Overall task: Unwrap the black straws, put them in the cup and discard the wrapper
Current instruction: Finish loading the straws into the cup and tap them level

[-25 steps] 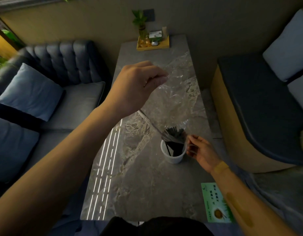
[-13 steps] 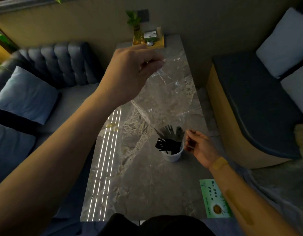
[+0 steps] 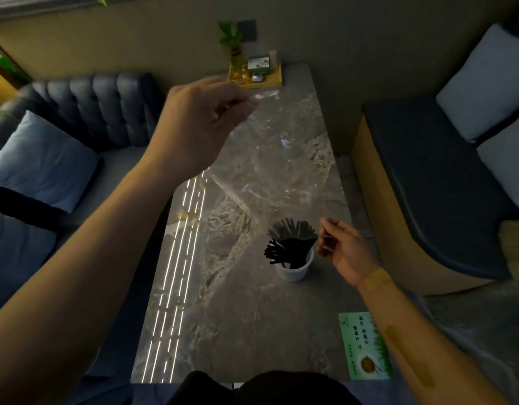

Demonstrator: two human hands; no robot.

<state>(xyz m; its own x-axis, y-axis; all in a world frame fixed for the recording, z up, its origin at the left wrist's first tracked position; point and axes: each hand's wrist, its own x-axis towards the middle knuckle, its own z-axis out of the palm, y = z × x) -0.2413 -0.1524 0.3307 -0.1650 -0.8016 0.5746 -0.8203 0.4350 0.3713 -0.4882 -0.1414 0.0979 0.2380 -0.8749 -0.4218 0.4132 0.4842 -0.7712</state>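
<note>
A white cup [image 3: 293, 271] stands on the marble table [image 3: 238, 317] right of centre. Black straws [image 3: 284, 251] stick out of it, fanned to the left and upward. A clear plastic wrapper [image 3: 281, 159] stretches from the straw tops up to my left hand [image 3: 200, 124], which is raised high over the table and pinches the wrapper's top end. My right hand [image 3: 340, 247] is just right of the cup, fingers pinched on the wrapper's lower edge beside the straws.
A yellow tray [image 3: 270, 80] with a small plant and a card sits at the table's far end. A green leaflet [image 3: 366, 346] lies at the near right corner. A dark sofa with blue cushions [image 3: 45, 159] is on the left, a bench [image 3: 439, 182] on the right.
My left hand has lifted the wrapper higher and farther away. More of the straws have come out of the wrapper and fanned out to the left in the cup.
</note>
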